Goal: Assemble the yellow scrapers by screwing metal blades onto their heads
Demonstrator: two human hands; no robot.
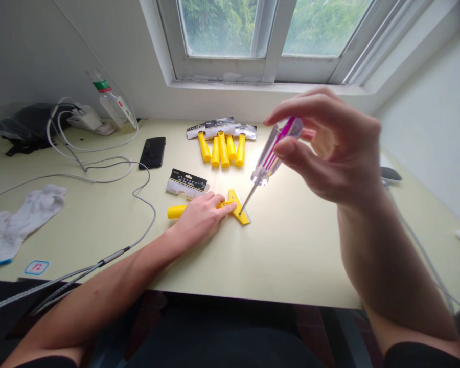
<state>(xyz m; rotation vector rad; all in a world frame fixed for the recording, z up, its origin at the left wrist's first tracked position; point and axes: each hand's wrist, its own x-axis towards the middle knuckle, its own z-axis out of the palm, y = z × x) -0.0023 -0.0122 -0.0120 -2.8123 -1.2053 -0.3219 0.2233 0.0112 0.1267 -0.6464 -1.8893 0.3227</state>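
A yellow scraper [239,208] lies on the table, its handle toward the left and its wide blade head toward the right. Over its handle and neck, my left hand [202,217] is closed, pressing it down on the tabletop. My right hand [325,143] grips a screwdriver [273,148] by its clear handle with purple stripes. The screwdriver slants down to the left, and its tip meets the scraper head near a screw spot. Just behind my left hand rests a black and white packaging card [187,184].
Several yellow scrapers [223,148] with packaged heads lie near the window wall. A black phone [152,152], looping cables [138,191], a plastic bottle [115,105] and a white glove [21,220] occupy the left side. A dark object [391,175] sits at right.
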